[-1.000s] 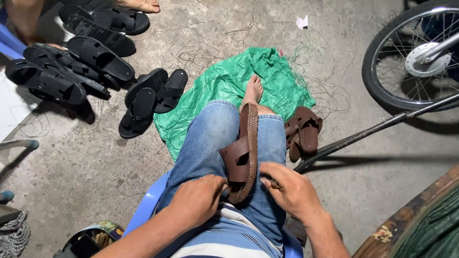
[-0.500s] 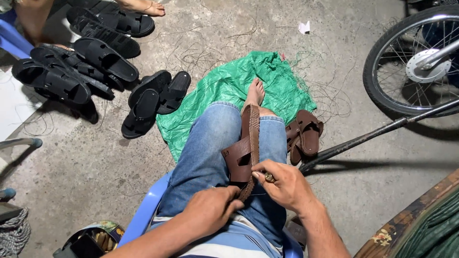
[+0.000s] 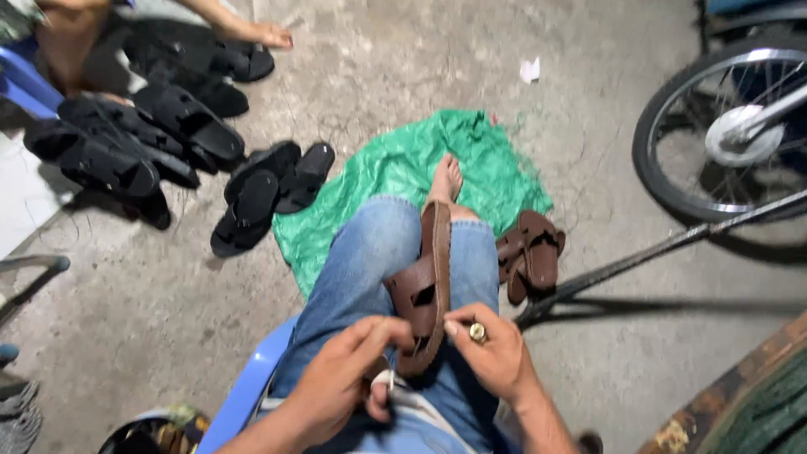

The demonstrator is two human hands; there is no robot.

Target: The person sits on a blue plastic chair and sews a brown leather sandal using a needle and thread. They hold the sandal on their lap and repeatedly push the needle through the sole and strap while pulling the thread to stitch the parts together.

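A brown leather sandal (image 3: pixel 429 286) stands on its edge between my knees, on my blue jeans. My left hand (image 3: pixel 345 382) pinches its near end with thumb and fingers, close to my lap. My right hand (image 3: pixel 494 353) is on the other side of that end, with a small round brass-coloured piece (image 3: pixel 477 332) held at the fingertips. My bare foot (image 3: pixel 444 178) rests on a crumpled green plastic sheet (image 3: pixel 395 172).
A brown sandal pair (image 3: pixel 531 252) lies right of my leg. Black sandals (image 3: pixel 261 189) lie to the left, with a bigger black pile (image 3: pixel 126 143) beyond them near another person's bare foot (image 3: pixel 265 34). A bicycle wheel (image 3: pixel 723 126) and a metal rod (image 3: pixel 664 248) are on the right.
The view has tilted and shifted. My left hand has gone from lying on my lap to pinching the sandal's near end, and my right hand has closed in beside it.
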